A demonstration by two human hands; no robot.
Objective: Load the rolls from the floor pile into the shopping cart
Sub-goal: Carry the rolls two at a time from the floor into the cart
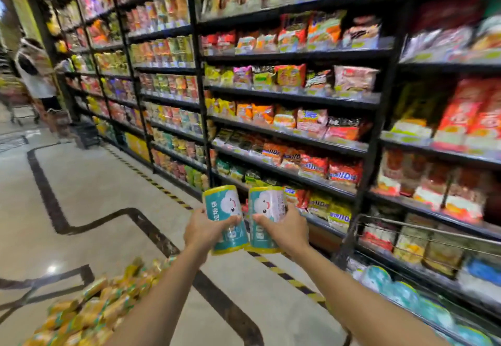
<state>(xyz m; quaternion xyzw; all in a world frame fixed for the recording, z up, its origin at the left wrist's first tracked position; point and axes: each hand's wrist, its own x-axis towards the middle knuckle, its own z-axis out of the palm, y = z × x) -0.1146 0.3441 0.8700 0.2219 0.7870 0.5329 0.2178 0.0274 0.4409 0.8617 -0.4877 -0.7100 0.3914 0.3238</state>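
Out in front, both bare arms reach forward with a roll in each hand. The left hand (202, 227) grips the left roll (225, 210), its fingers (199, 214) curled round the far side and the thumb laid across the printed front. The right hand (284, 227) holds the right roll (267, 204) the same way, fingers (292, 211) wrapped behind and the thumb in front. Both rolls are teal with yellow ends and a white cloud face, held roughly upright and side by side, almost touching at their lower ends, above the floor (95, 183). The floor pile (89, 310) of yellowish packed rolls lies at the lower left, below the left forearm. The shopping cart (433, 233), a wire one, stands at the lower right against the shelves (292, 98) of snack packets, and teal rolls in the cart (404, 294) already lie inside it. Far down the aisle on the left stands another person (35, 74), blurred.
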